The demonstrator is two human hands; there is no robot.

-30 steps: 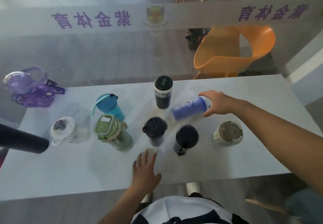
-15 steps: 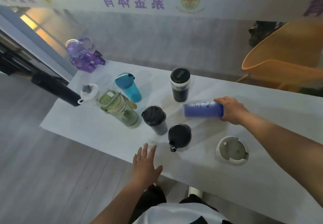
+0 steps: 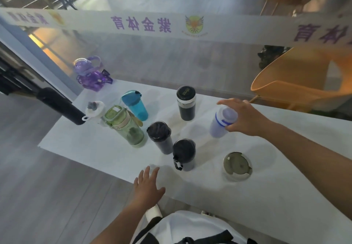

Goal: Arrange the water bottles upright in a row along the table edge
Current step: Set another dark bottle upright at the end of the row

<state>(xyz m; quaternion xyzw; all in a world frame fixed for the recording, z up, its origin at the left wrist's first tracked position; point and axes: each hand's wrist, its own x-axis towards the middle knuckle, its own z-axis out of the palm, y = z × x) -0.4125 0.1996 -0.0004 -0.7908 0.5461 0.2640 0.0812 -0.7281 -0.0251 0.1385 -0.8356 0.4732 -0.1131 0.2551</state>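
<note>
Right hand (image 3: 245, 118) around upright purple bottle (image 3: 221, 123), left hand (image 3: 147, 184) flat on white table (image 3: 266, 196).

The orange chair (image 3: 304, 80) is cut off at the right edge.

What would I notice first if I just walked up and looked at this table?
Probably the right hand gripping the pale purple bottle mid-table. Around it stand more bottles, like the teal bottle and green bottle to its left. Behind the white table, at the right, sits a big orange chair.
</note>
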